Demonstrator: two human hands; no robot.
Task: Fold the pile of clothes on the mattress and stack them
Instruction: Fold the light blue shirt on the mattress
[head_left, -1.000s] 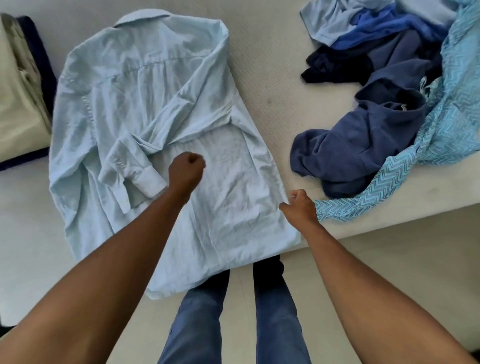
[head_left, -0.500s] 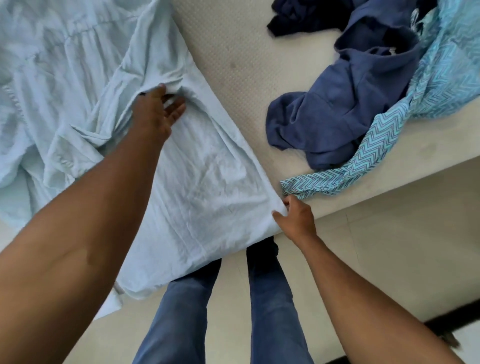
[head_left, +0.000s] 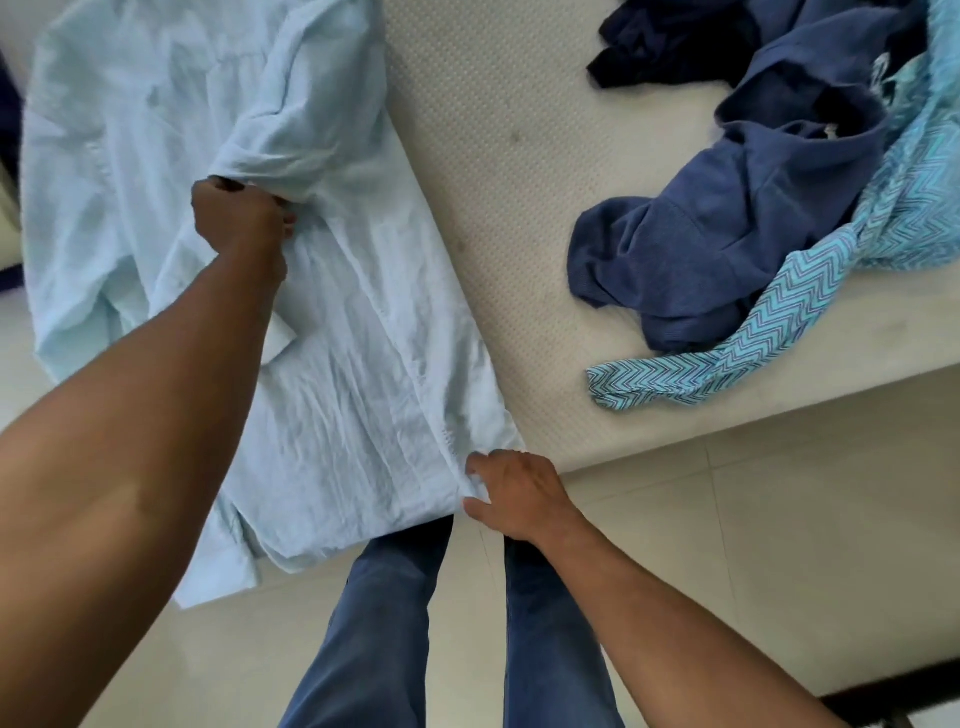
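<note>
While the shirt (head_left: 337, 364) lies spread, blue heap (head_left: 701, 249) apart, chevron cloth (head_left: 800, 296) alongside.

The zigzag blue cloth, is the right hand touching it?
No, the right hand pinches a corner of the light blue shirt, apart from the zigzag cloth.

floor: pale cream tiles (head_left: 779, 545) under me, thin grout lines crossing | furniture: off-white mattress (head_left: 519, 156) in front of me, dotted quilted top with a few small dark marks, near edge running diagonally above the floor | lower right: dark strip (head_left: 893, 693) across the floor | light: soft, even
</note>
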